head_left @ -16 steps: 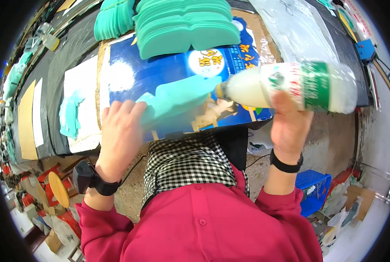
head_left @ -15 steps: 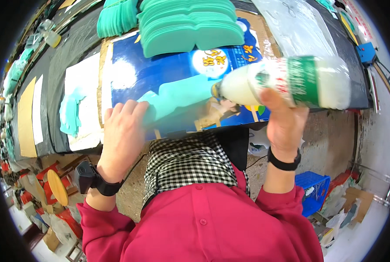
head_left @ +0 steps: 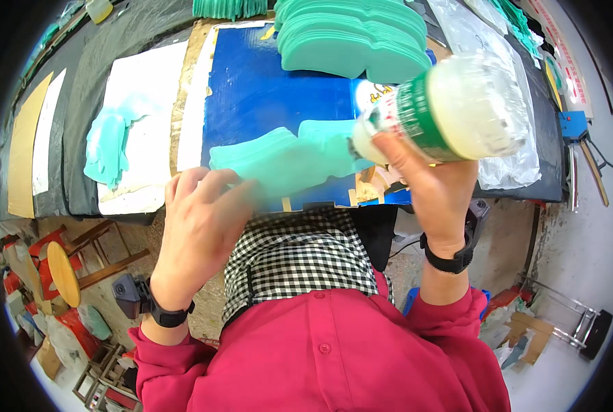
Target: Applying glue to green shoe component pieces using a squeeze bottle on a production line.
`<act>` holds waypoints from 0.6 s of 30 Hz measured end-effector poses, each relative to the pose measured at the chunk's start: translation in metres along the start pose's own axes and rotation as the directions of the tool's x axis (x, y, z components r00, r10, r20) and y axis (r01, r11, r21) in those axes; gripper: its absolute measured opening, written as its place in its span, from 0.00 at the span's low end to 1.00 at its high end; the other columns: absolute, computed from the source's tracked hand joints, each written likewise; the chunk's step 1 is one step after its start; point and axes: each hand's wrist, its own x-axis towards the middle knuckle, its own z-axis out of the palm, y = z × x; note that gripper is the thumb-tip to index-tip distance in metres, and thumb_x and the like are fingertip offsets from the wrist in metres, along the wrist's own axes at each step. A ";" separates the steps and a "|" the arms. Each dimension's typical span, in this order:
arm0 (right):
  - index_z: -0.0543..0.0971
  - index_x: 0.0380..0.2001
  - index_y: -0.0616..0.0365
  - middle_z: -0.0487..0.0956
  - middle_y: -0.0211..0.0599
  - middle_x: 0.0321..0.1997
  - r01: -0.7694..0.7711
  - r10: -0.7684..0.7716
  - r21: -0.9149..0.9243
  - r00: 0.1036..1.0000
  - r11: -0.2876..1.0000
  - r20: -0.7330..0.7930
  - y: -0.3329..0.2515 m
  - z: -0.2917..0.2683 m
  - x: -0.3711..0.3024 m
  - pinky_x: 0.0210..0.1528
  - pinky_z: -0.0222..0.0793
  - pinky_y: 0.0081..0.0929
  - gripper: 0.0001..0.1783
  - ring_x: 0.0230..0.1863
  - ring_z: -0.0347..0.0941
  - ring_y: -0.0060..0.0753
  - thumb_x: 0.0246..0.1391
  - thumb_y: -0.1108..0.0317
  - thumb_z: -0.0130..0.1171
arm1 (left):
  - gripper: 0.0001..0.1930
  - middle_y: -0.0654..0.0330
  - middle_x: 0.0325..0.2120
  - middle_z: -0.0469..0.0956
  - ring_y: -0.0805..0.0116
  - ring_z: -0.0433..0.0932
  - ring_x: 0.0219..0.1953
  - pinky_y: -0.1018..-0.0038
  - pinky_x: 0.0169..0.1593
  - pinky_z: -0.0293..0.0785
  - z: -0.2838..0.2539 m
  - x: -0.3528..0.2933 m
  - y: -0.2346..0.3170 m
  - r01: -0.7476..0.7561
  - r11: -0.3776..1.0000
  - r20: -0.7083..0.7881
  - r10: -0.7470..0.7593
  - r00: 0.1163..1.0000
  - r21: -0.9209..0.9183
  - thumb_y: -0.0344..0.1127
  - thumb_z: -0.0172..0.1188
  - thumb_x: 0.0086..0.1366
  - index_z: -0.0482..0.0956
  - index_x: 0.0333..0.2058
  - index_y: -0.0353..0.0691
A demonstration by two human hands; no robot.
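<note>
My right hand (head_left: pixel 438 196) is wrapped round a clear plastic bottle (head_left: pixel 475 103) of whitish liquid with a green label band. The bottle is tilted, its narrow tip pointing left at the end of a teal cut-out piece (head_left: pixel 299 161); whether the tip touches it I cannot tell. This thin, wavy-edged piece lies along the near edge of a blue printed cardboard sheet (head_left: pixel 265 89). My left hand (head_left: pixel 207 230) has bent fingers on the piece's near left edge, gripping it there; the fingertips are blurred. Beyond lies a thick stack of matching teal pieces (head_left: pixel 358 44).
On the left, a smeared teal scrap (head_left: pixel 107 147) lies on a white sheet (head_left: pixel 148 82). Another teal stack (head_left: pixel 229 7) stands at the far edge. Clear plastic sheeting (head_left: pixel 509 168) covers part of the right side. A wooden stool (head_left: pixel 63 275) stands below left.
The bottle has swung so its base faces me more, its tip still by the teal piece. My left fingers have shifted along the piece's near edge. The whole view has turned slightly.
</note>
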 end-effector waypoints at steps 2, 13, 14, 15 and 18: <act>0.90 0.41 0.65 0.91 0.35 0.37 -0.018 0.019 0.028 1.000 0.999 -0.023 -0.003 0.009 0.000 0.41 0.82 0.26 0.09 0.37 0.87 0.23 0.57 0.75 0.77 | 0.22 0.62 0.51 0.80 0.52 0.74 0.55 0.56 0.61 0.67 0.008 -0.004 0.006 0.035 0.999 -0.033 -0.036 0.999 -0.017 0.29 0.73 0.56 0.86 0.52 0.47; 0.86 0.48 0.66 0.89 0.40 0.46 0.014 -0.013 0.031 0.998 0.999 -0.055 0.006 -0.003 -0.002 0.46 0.84 0.31 0.16 0.41 0.88 0.30 0.57 0.74 0.76 | 0.21 0.64 0.51 0.79 0.55 0.74 0.53 0.57 0.60 0.65 0.020 -0.019 0.006 0.061 0.998 -0.157 -0.059 0.986 0.008 0.27 0.68 0.60 0.86 0.53 0.51; 0.85 0.47 0.68 0.89 0.42 0.45 -0.019 0.020 0.012 0.990 1.000 -0.140 0.010 -0.021 0.000 0.48 0.85 0.31 0.15 0.42 0.87 0.32 0.57 0.77 0.76 | 0.21 0.64 0.51 0.79 0.55 0.74 0.53 0.57 0.60 0.65 0.020 -0.017 0.006 0.057 0.998 -0.162 -0.056 0.985 0.002 0.27 0.68 0.60 0.86 0.53 0.51; 0.85 0.48 0.70 0.89 0.42 0.46 -0.036 0.036 0.005 0.986 0.999 -0.165 0.011 -0.031 -0.002 0.49 0.84 0.32 0.17 0.43 0.87 0.31 0.57 0.77 0.77 | 0.21 0.65 0.50 0.80 0.55 0.75 0.53 0.57 0.60 0.65 0.020 -0.017 0.005 0.053 0.999 -0.159 -0.051 0.986 0.009 0.27 0.68 0.60 0.86 0.53 0.51; 0.84 0.54 0.68 0.88 0.42 0.51 -0.029 0.018 -0.082 0.991 0.996 -0.133 0.008 -0.023 -0.022 0.55 0.82 0.30 0.23 0.48 0.85 0.30 0.55 0.79 0.77 | 0.21 0.63 0.51 0.81 0.54 0.75 0.55 0.56 0.61 0.66 0.015 -0.018 0.000 0.041 0.999 -0.148 -0.039 0.988 0.015 0.27 0.70 0.59 0.86 0.52 0.48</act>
